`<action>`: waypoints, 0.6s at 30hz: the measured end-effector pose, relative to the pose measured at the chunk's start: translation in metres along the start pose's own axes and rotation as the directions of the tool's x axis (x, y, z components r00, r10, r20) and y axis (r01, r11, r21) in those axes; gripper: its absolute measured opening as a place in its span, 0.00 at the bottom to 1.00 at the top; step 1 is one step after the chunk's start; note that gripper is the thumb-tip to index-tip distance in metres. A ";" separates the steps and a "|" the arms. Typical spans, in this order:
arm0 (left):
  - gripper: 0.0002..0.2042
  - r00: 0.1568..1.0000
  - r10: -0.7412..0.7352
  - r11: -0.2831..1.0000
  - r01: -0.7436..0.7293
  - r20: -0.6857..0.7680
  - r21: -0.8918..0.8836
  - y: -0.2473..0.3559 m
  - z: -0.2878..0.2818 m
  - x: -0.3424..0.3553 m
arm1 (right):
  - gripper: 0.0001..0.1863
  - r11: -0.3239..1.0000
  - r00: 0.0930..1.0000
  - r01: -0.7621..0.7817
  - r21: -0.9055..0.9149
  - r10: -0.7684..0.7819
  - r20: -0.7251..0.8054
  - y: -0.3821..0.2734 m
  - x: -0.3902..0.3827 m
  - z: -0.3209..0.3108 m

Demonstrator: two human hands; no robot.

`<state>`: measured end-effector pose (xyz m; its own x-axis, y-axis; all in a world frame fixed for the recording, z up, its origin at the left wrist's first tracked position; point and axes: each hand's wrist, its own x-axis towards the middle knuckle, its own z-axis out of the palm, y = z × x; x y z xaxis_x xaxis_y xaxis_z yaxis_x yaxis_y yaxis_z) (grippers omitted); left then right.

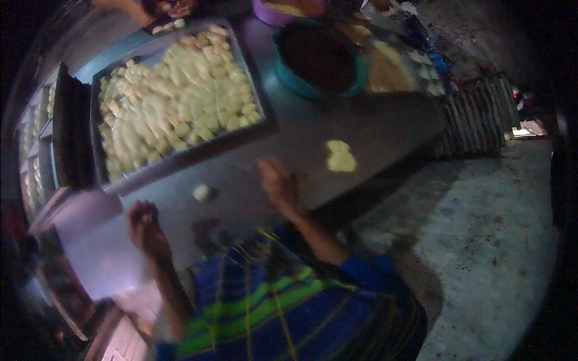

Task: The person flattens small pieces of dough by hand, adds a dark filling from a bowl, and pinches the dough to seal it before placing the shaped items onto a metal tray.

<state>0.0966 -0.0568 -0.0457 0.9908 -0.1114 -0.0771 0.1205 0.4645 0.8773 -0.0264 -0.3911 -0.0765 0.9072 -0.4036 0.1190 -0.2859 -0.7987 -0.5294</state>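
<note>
A small pale dough ball point(205, 192) sits on the metal tabletop point(385, 129) between my two hands. My left hand point(147, 231) is to the left of it, with its fingers curled in; whatever they may hold is too small and blurred to make out. My right hand point(280, 186) is low over the table to the right of the ball, smeared by motion, so its fingers cannot be read. Farther right lies a flattened, pinched-in piece of yellowish dough point(341, 156), apart from my hand.
A large tray point(205, 147) packed with pale dough pieces stands at the far left. Beyond the table's middle is a teal basin point(355, 84) with dark filling, near a purple bowl point(271, 13). Another person's arm point(129, 9) shows at the top. A white sheet point(99, 259) lies at left.
</note>
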 end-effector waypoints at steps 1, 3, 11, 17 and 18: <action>0.22 1.000 -0.025 1.000 0.025 -0.005 -0.012 -0.003 0.000 -0.001 | 0.16 0.976 0.971 0.074 -0.205 -0.117 -0.209 0.034 0.011 -0.017; 0.21 0.998 -0.056 0.998 0.055 -0.037 -0.021 -0.003 -0.002 -0.004 | 0.17 0.877 0.932 -0.291 -0.383 0.170 -0.319 0.081 0.022 -0.054; 0.15 0.985 -0.145 0.989 0.141 0.093 0.042 -0.005 0.053 0.006 | 0.11 0.835 0.980 -0.193 -0.515 0.134 -0.149 0.182 0.033 -0.101; 0.11 0.986 -0.145 0.989 0.142 0.080 0.035 -0.007 0.074 0.009 | 0.10 0.942 0.861 -0.286 0.177 0.334 -0.384 0.171 0.055 -0.113; 0.11 0.987 -0.150 0.987 0.147 0.060 0.059 -0.006 0.075 0.009 | 0.11 0.944 0.863 -0.213 0.253 0.304 -0.404 0.153 0.064 -0.121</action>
<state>0.0999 -0.1266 -0.0155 0.9559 -0.2325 -0.1796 0.2609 0.3904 0.8829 -0.0492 -0.5934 -0.0485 0.5716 -0.7709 0.2810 -0.3853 -0.5545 -0.7376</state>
